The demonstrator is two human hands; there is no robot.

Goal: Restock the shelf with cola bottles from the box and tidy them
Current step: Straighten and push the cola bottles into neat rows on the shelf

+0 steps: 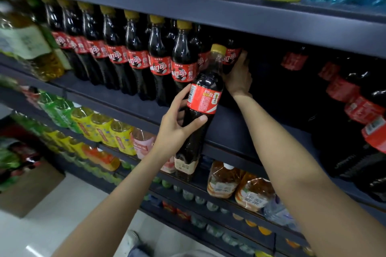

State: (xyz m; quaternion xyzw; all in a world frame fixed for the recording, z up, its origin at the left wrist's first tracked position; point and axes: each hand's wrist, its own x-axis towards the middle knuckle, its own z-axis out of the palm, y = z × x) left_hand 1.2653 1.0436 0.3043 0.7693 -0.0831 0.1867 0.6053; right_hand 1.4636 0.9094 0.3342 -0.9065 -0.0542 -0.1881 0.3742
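The shelf [129, 100] crosses the middle of the frame, with a row of cola bottles [137, 56] standing upright along its left half and a dark gap to their right. In front of that gap, at the centre of the frame, the left hand [177, 129] curls its fingers and thumb round the waist of a full bottle [201, 102]. Its long axis runs near upright, with the yellow cap tipped toward the upper right. Further back, the right hand [238, 77] grips another bottle [230, 57] low on its body. Each bottle likely feels heavy, stiff and smooth; the narrow waist below the label gives the surest hold.
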